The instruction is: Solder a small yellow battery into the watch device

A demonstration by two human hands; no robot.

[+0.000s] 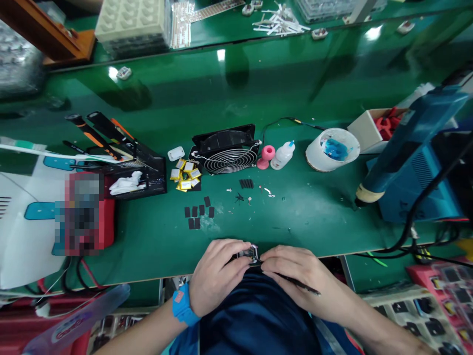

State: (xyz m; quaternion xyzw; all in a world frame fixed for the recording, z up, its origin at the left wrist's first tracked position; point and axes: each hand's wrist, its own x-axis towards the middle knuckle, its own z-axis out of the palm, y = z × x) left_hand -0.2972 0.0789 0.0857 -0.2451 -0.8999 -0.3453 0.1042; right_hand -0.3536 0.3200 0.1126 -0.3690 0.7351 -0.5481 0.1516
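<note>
My left hand (218, 270) pinches a small electronic part (249, 254) at the near edge of the green table (295, 217), just above my lap. My right hand (295, 268) meets it from the right and grips thin black tweezers (299, 283), whose tip touches the part. A blue wristband (182, 304) sits on my left wrist. Most of the part is hidden by my fingers.
A black fan (227, 150), small yellow battery cells (185, 173), black foam squares (198, 213), a pink spool (266, 155), a white glue bottle (283, 154) and a white cup with blue paste (332, 149) lie beyond my hands. A tool holder (129, 170) stands left, a blue machine (414, 167) right.
</note>
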